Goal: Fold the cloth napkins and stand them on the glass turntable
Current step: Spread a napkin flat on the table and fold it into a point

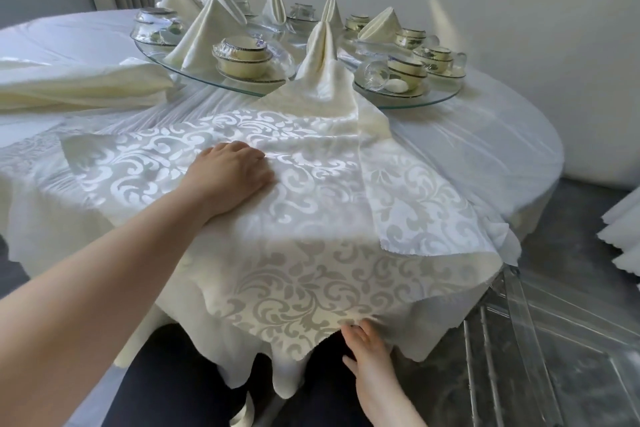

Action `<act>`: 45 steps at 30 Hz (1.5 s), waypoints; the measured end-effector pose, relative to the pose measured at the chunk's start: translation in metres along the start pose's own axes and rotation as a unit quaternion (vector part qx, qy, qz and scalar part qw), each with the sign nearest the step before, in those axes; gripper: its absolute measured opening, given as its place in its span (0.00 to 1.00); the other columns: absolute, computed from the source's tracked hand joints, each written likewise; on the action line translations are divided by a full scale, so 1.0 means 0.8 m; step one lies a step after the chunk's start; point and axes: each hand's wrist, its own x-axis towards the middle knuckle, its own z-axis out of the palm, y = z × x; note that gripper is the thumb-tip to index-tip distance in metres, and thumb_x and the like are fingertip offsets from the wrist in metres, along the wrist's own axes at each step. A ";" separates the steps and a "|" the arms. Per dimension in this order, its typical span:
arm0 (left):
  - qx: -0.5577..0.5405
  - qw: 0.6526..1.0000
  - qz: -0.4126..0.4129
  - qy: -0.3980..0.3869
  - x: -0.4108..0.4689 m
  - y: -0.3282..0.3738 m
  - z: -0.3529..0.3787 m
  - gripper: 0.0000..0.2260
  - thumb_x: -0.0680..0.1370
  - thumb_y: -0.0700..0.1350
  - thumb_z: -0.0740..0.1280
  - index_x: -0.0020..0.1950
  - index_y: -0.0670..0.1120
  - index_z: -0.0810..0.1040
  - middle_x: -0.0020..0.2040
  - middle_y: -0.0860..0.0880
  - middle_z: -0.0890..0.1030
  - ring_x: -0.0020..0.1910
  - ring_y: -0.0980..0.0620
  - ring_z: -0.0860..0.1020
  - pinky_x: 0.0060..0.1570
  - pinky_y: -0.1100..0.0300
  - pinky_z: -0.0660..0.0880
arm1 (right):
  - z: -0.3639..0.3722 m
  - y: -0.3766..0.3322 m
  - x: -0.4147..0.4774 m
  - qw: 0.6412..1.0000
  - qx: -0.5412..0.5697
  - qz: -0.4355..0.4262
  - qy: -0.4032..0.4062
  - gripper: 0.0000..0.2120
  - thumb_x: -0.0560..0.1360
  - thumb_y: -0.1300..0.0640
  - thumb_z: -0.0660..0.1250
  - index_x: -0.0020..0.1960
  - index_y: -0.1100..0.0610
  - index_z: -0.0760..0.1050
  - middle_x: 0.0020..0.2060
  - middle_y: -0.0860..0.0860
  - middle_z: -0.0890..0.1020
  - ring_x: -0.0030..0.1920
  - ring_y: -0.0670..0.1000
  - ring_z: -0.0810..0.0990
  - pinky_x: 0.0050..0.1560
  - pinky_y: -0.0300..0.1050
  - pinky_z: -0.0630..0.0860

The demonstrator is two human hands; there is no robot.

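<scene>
A large cream damask napkin (pixel 304 218) lies spread over the near table edge, its lower corner hanging toward my lap. My left hand (pixel 232 177) presses flat on the napkin's middle left. My right hand (pixel 369 343) holds the hanging lower hem, fingers under the cloth. Beyond it, the glass turntable (pixel 408 102) carries several folded napkins standing as cones, among them one at the near rim (pixel 320 48) and one at the left (pixel 204 31).
Wrapped bowl-and-cup sets (pixel 242 55) crowd the turntable between the napkins. A loose cream cloth pile (pixel 79 83) lies left on the white tablecloth. A clear chair (pixel 519 350) stands at lower right, and more cloth (pixel 623 239) shows at the right edge.
</scene>
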 end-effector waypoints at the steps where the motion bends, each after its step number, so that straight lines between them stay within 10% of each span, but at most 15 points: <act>1: -0.006 1.000 -0.001 0.001 0.000 0.001 0.000 0.18 0.78 0.55 0.59 0.64 0.50 0.73 0.67 0.50 0.70 0.68 0.48 0.65 0.64 0.57 0.57 | 0.001 -0.004 -0.003 0.999 -0.010 0.012 -0.041 0.32 0.61 0.44 0.75 0.61 0.51 0.70 0.60 0.47 0.75 0.59 0.46 0.73 0.60 0.47 0.65; 5: -0.015 1.000 0.007 0.025 0.003 0.001 0.000 0.17 0.79 0.54 0.58 0.63 0.49 0.75 0.66 0.49 0.71 0.66 0.47 0.66 0.63 0.58 0.58 | -0.004 -0.002 -0.019 0.993 -0.073 0.021 -0.086 0.06 0.75 0.53 0.65 0.51 0.51 0.74 0.45 0.45 0.82 0.46 0.44 0.80 0.47 0.39 0.72; 11: -0.029 0.994 0.053 0.089 -0.003 -0.004 -0.002 0.18 0.78 0.53 0.62 0.63 0.45 0.75 0.66 0.46 0.72 0.67 0.46 0.67 0.63 0.57 0.58 | -0.013 -0.032 -0.068 0.996 0.004 -0.025 -0.085 0.13 0.76 0.63 0.62 0.34 0.64 0.74 0.25 0.55 0.79 0.24 0.48 0.77 0.24 0.38 0.71; 14: -0.115 0.978 0.144 0.099 -0.034 0.007 -0.020 0.31 0.70 0.69 0.57 0.59 0.46 0.78 0.60 0.48 0.77 0.61 0.52 0.72 0.60 0.59 0.64 | -0.010 -0.059 -0.089 0.990 0.014 -0.080 -0.113 0.16 0.76 0.63 0.61 0.31 0.64 0.76 0.26 0.57 0.79 0.24 0.48 0.77 0.24 0.38 0.70; 20: -0.198 0.926 0.268 -0.178 -0.166 0.026 -0.037 0.39 0.56 0.81 0.53 0.65 0.76 0.48 0.68 0.76 0.54 0.68 0.75 0.50 0.65 0.76 0.50 | 0.021 -0.110 -0.115 0.967 0.091 -0.167 -0.170 0.20 0.55 0.41 0.78 0.34 0.57 0.83 0.32 0.54 0.83 0.29 0.47 0.80 0.27 0.37 0.73; 24: -0.131 0.945 0.290 0.071 -0.184 0.023 0.008 0.24 0.71 0.68 0.57 0.66 0.69 0.61 0.64 0.77 0.60 0.64 0.78 0.55 0.66 0.76 0.47 | 0.040 -0.133 -0.121 0.965 0.096 -0.173 -0.172 0.11 0.68 0.54 0.62 0.39 0.61 0.77 0.32 0.54 0.83 0.30 0.49 0.81 0.28 0.37 0.73; 29: -0.368 0.910 0.073 0.176 -0.158 0.029 -0.001 0.06 0.71 0.55 0.70 0.34 0.62 0.77 0.37 0.65 0.80 0.45 0.84 0.67 0.48 0.85 0.58 | 0.032 -0.158 -0.131 0.959 -0.032 -0.266 -0.097 0.18 0.66 0.45 0.60 0.31 0.59 0.77 0.27 0.54 0.81 0.25 0.48 0.77 0.24 0.36 0.69; 31: -0.371 0.915 0.064 0.144 -0.150 0.029 -0.010 0.14 0.71 0.51 0.72 0.25 0.56 0.75 0.34 0.60 0.81 0.47 0.81 0.67 0.46 0.85 0.59 | 0.010 -0.175 -0.128 0.928 -0.043 -0.367 0.042 0.18 0.70 0.48 0.62 0.26 0.58 0.73 0.22 0.51 0.78 0.22 0.45 0.71 0.25 0.32 0.67; 34: -0.356 0.924 0.105 0.095 -0.144 0.030 -0.021 0.10 0.70 0.60 0.67 0.28 0.64 0.78 0.38 0.77 0.75 0.48 0.78 0.70 0.47 0.84 0.61 | -0.024 -0.205 -0.095 0.854 -0.193 -0.452 0.171 0.12 0.74 0.59 0.65 0.32 0.53 0.72 0.27 0.40 0.79 0.32 0.37 0.75 0.34 0.25 0.68; 36: -0.335 0.925 0.173 0.051 -0.139 0.029 -0.022 0.03 0.66 0.67 0.65 0.36 0.72 0.77 0.43 0.73 0.78 0.50 0.72 0.74 0.51 0.80 0.64 | -0.038 -0.223 -0.065 0.830 -0.345 -0.419 0.131 0.05 0.73 0.58 0.68 0.42 0.50 0.74 0.37 0.37 0.79 0.47 0.38 0.77 0.42 0.26 0.68; 38: -0.316 0.924 0.214 0.016 -0.139 0.026 -0.019 0.13 0.65 0.54 0.61 0.40 0.74 0.76 0.44 0.71 0.79 0.49 0.69 0.77 0.54 0.76 0.67 | -0.039 -0.229 -0.046 0.799 -0.509 -0.320 0.029 0.17 0.72 0.54 0.69 0.60 0.51 0.72 0.56 0.43 0.76 0.60 0.44 0.71 0.54 0.30 0.66; 40: -0.288 0.928 0.236 0.011 -0.137 0.022 -0.017 0.17 0.67 0.48 0.60 0.43 0.71 0.77 0.45 0.69 0.80 0.48 0.68 0.78 0.53 0.75 0.69 | -0.036 -0.229 -0.034 0.695 -0.658 -0.289 -0.022 0.31 0.71 0.48 0.69 0.71 0.50 0.61 0.69 0.46 0.64 0.69 0.46 0.61 0.66 0.37 0.57; 42: -0.295 0.927 0.231 0.006 -0.133 0.019 -0.017 0.17 0.67 0.49 0.60 0.43 0.73 0.76 0.46 0.70 0.79 0.48 0.68 0.77 0.51 0.76 0.70 | -0.030 -0.228 -0.032 0.614 -0.717 -0.329 -0.018 0.32 0.72 0.45 0.67 0.72 0.48 0.57 0.72 0.44 0.56 0.72 0.45 0.54 0.68 0.36 0.49; 45: -0.340 0.927 0.158 0.030 -0.122 0.020 -0.016 0.14 0.62 0.56 0.57 0.37 0.75 0.75 0.45 0.74 0.77 0.49 0.71 0.75 0.49 0.77 0.68 | -0.034 -0.226 -0.026 0.616 -0.691 -0.378 0.012 0.22 0.74 0.47 0.65 0.66 0.49 0.68 0.68 0.41 0.65 0.69 0.43 0.61 0.62 0.31 0.55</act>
